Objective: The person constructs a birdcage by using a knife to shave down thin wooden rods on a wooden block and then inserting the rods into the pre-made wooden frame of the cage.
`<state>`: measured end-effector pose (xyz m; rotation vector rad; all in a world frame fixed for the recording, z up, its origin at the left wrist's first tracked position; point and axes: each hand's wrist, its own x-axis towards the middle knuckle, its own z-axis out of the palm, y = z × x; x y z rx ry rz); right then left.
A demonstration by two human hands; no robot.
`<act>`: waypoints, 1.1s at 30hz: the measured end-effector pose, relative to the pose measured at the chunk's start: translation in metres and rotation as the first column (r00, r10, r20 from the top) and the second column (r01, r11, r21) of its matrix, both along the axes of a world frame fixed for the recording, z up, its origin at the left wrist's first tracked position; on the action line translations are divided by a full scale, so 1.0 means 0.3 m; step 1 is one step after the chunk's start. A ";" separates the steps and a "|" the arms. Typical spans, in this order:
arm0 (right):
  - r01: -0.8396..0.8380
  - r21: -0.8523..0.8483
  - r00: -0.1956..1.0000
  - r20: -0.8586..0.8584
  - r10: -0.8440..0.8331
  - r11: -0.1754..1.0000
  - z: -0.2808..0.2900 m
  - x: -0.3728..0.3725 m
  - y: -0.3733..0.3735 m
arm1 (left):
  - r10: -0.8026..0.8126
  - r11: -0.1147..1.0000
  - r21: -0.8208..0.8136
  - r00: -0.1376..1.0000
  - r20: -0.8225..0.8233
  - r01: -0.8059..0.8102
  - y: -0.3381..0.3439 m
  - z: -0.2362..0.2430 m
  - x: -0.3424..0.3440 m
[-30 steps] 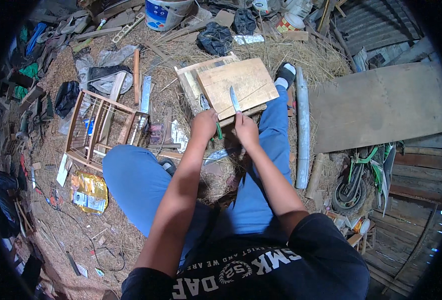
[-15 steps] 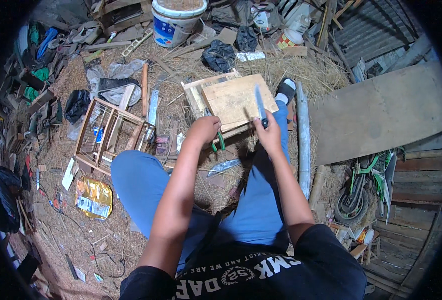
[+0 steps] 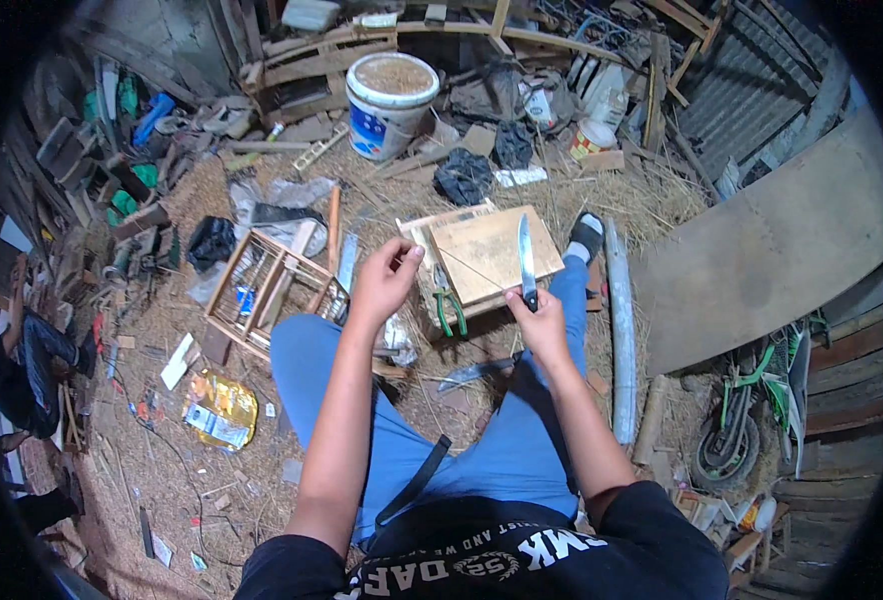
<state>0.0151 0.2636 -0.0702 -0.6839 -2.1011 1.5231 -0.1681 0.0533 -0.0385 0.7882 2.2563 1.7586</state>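
In my right hand (image 3: 540, 325) a knife (image 3: 527, 250) is gripped by its dark handle, blade pointing up and away from me. A thin strand (image 3: 467, 264), wire or sliver I cannot tell, runs from my left hand (image 3: 384, 285) to my right fingers. My left fingers are closed in a pinch at its other end. Under the strand is a flat wooden board (image 3: 492, 245), resting on a wooden frame (image 3: 417, 232). Green-handled pliers (image 3: 450, 308) lie at the board's left edge, between my hands.
A small barred wooden cage frame (image 3: 272, 290) stands left of my knee. Beyond are a white bucket (image 3: 392, 105) and black plastic bags (image 3: 464, 177). A pole (image 3: 622, 335) and a large sheet (image 3: 762, 260) are at right. Another person (image 3: 27, 370) sits far left.
My left hand has left the pliers, moving left and pinching the strand's end. The pliers now lie uncovered. The knife remains in my right hand, and the view has shifted.
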 end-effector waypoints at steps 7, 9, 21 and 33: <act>-0.077 -0.342 0.994 -0.094 0.048 0.937 0.191 0.036 -0.200 | 0.017 0.951 0.307 0.998 0.063 -0.035 0.015 0.095 0.304; -0.131 -0.355 0.987 -0.138 0.087 0.926 0.216 0.052 -0.234 | 0.036 0.946 0.323 0.999 0.001 -0.034 0.011 0.146 0.356; -0.316 -0.162 0.923 -0.281 0.263 0.935 0.446 0.231 -0.158 | -0.121 0.798 0.599 0.957 0.264 -0.064 -0.094 0.400 0.487; -0.316 0.684 0.777 -0.211 0.593 0.657 0.689 0.218 -0.165 | -0.271 0.822 0.565 0.920 0.283 0.069 -0.121 0.545 0.706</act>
